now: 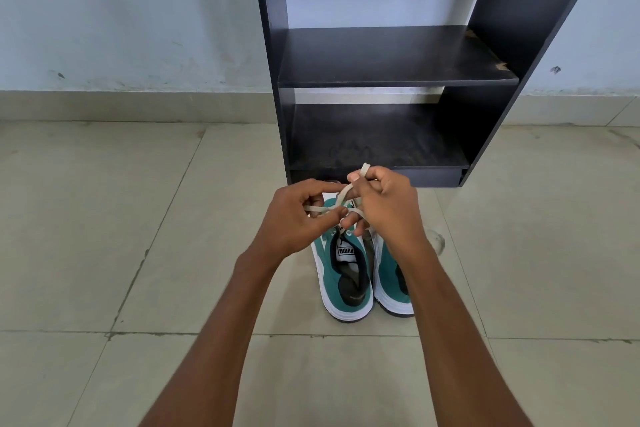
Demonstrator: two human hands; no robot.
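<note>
Cream flat fabric shoelace [343, 193] is held up above the front of the teal and white low-top sneaker [341, 276], which stands on the beige tiled floor [138, 218] with its heel toward the camera. The lace strands cross between the two hands. One strand runs level from hand to hand, another rises at a slant toward the right, and the lower part drops to the eyelet area just ahead of the tongue.

Left hand [294, 215]: fingers curled, thumb and forefinger pinching the level strand on the left side of the crossing.

Right hand [391, 208]: fingers curled, fingertips pinching the slanted strand, with a short loop of lace standing up above them. Whether the lower fingers of either hand touch the sneaker cannot be told.

Sneaker opening: dark lining, grey insole, and a white label reading PUMA on the inner face of the tongue.

Second matching teal and white sneaker [393, 282]: stands side by side with the first, on its right and touching it, heel toward the camera. Its front half is hidden under the right hand and forearm.

Black wooden shelf unit [394, 55]: stands on the floor against the pale blue wall [121, 10], just beyond the hands and the toes of the pair. The middle board is chipped at its right front corner. The board of the lower compartment [377, 139] shows dusty scuff marks
</note>
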